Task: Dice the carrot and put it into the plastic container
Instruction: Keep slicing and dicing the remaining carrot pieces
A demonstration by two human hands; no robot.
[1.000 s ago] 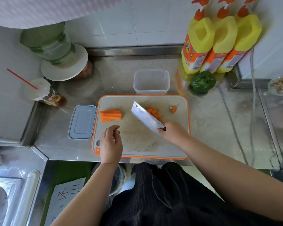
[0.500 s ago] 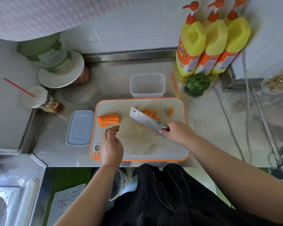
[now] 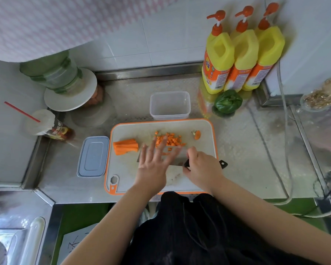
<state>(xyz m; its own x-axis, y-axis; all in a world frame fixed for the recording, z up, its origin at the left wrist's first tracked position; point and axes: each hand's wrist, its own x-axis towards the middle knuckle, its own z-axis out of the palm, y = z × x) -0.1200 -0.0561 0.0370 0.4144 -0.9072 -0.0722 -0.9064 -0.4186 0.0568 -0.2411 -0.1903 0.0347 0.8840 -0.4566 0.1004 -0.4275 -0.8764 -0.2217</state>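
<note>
While the right hand (image 3: 203, 167) is gripping the cleaver (image 3: 175, 159) handle mid-frame, left hand (image 3: 153, 165) is hovering spread, blurred, by the diced carrot (image 3: 168, 140); scoop onto blade, keep level toward plastic container (image 3: 170, 105) above.

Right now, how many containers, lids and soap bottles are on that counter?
Yellow pump bottles: 3
Clear plastic container: 1
Grey lid: 1
Total: 5
</note>
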